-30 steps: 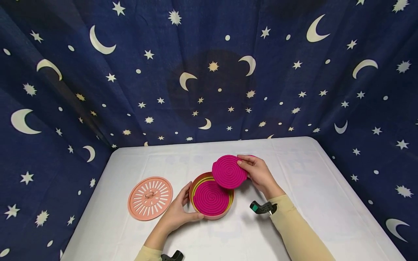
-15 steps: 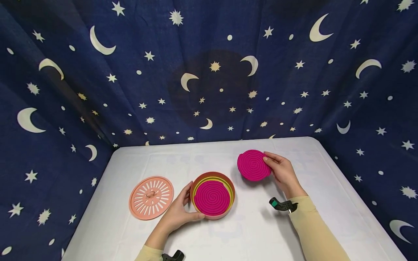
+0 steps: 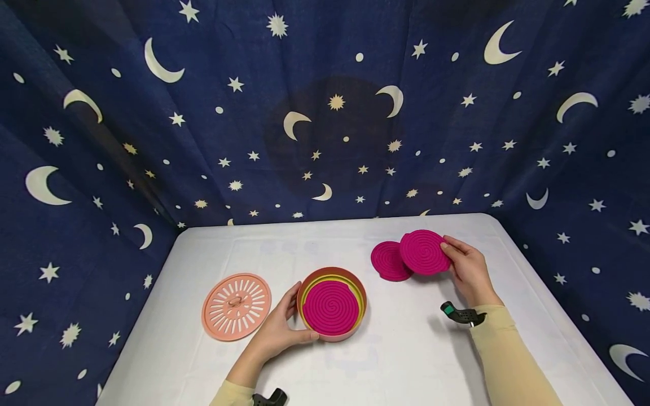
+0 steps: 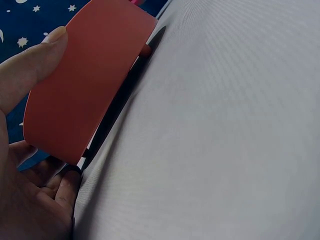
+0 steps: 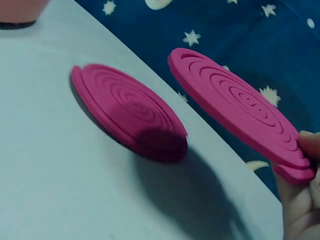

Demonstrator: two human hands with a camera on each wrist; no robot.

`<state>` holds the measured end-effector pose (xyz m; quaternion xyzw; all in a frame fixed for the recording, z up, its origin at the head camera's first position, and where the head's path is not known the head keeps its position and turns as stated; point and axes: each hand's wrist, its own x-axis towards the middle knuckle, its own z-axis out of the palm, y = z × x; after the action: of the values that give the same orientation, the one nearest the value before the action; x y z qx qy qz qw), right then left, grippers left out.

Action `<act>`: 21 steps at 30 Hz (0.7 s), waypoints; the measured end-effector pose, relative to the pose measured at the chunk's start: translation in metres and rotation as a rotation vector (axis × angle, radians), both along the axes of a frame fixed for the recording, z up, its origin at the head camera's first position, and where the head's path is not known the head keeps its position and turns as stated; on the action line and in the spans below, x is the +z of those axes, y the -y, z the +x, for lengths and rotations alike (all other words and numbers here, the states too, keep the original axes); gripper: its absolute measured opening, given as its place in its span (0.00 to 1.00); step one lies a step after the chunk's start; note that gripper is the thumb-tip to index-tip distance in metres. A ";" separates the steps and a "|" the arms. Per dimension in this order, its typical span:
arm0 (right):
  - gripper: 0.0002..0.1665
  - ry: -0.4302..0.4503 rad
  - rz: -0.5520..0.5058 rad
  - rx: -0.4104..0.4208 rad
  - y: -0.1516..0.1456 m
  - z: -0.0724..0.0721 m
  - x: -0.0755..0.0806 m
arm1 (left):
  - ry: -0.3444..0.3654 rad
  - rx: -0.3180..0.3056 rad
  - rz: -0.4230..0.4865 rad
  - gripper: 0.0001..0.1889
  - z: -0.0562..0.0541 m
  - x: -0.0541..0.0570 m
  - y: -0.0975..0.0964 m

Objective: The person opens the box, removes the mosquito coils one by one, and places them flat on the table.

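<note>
My left hand grips the side of a round coral holder, thumb at the near rim and fingers round the left side. Inside the holder, within a yellow inner rim, lies a magenta mosquito coil. In the left wrist view the holder's outer wall shows, with a small foot beneath it. My right hand pinches another magenta mosquito coil by its edge, raised above the table. Below and left of it, a further coil lies flat, partly covered by the held one in the head view.
A coral slotted lid with a small wire loop at its middle lies left of my left hand. A white cloth covers the table. Behind and at the sides hangs a dark blue curtain with moons and stars.
My right hand has carried its coil from above the holder to the right. The coil lying on the table, mostly hidden before, now shows. My left hand stays on the holder.
</note>
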<state>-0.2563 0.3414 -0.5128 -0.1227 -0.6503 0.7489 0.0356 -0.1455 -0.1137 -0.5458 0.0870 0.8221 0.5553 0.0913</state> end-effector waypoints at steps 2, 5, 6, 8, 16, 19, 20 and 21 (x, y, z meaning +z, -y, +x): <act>0.38 0.003 -0.015 -0.017 -0.007 -0.001 -0.002 | -0.002 0.000 0.001 0.64 0.000 0.000 0.000; 0.38 0.013 -0.035 -0.048 -0.015 -0.004 -0.005 | -0.003 -0.001 0.008 0.64 0.000 0.000 0.000; 0.38 0.018 -0.040 -0.057 -0.018 -0.004 -0.006 | -0.004 -0.002 0.010 0.64 0.000 0.000 0.000; 0.38 0.028 -0.052 -0.076 -0.023 -0.005 -0.008 | -0.009 -0.005 0.016 0.64 0.000 0.001 0.000; 0.37 0.077 -0.106 -0.127 -0.037 -0.007 -0.020 | -0.018 -0.005 0.021 0.63 0.000 0.001 0.000; 0.37 0.109 -0.099 -0.145 -0.039 -0.007 -0.024 | -0.034 -0.014 0.033 0.64 0.000 0.000 0.001; 0.36 0.122 -0.084 -0.156 -0.039 -0.007 -0.025 | -0.039 -0.015 0.035 0.64 0.000 0.000 0.001; 0.36 0.132 -0.068 -0.165 -0.039 -0.008 -0.026 | -0.044 -0.017 0.038 0.64 0.000 0.000 0.001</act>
<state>-0.2639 0.3806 -0.5388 -0.2260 -0.6132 0.7553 0.0499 -0.1459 -0.1151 -0.5461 0.1077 0.8124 0.5680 0.0762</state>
